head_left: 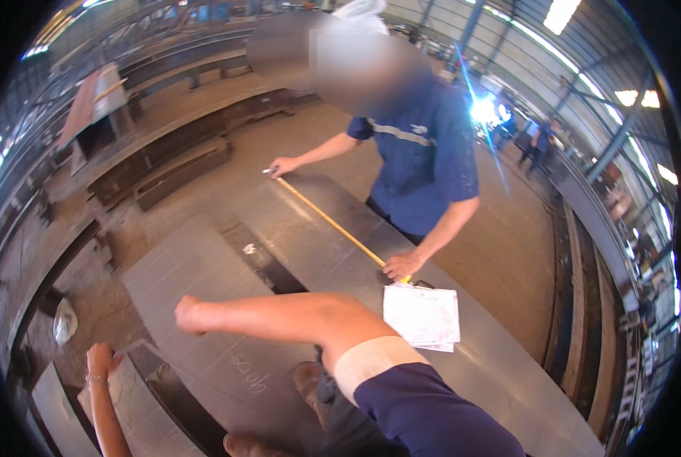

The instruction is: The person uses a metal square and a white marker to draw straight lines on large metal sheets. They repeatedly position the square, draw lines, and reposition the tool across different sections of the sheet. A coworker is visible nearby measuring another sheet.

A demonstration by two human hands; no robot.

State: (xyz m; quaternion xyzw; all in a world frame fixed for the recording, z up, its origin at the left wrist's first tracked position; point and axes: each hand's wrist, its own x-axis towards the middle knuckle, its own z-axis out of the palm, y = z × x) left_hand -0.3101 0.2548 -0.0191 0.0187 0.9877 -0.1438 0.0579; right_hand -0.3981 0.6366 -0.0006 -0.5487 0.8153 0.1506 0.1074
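Observation:
My right hand (192,314) is closed over the near steel plate (203,266), my bare arm stretched across from the lower right. Whatever its fingers hold, if anything, is hidden. At lower left my left hand (104,359), with a bracelet at the wrist, has its fingers curled near the edge of another plate (138,396). A small dark spot shows at its fingertips, too small to name. Chalk marks (249,373) lie on the near plate. Beyond it, a co-worker in a blue shirt (424,167) holds a yellow tape measure (333,223) stretched across the far plate (500,335).
White papers (420,316) lie on the far plate beside the co-worker's hand. A dark gap (264,259) separates the plates. Brown boots (310,381) show below my right arm. Steel beams (188,129) stand at left, more beams (576,289) at right. A bright welding light (487,112) glares behind.

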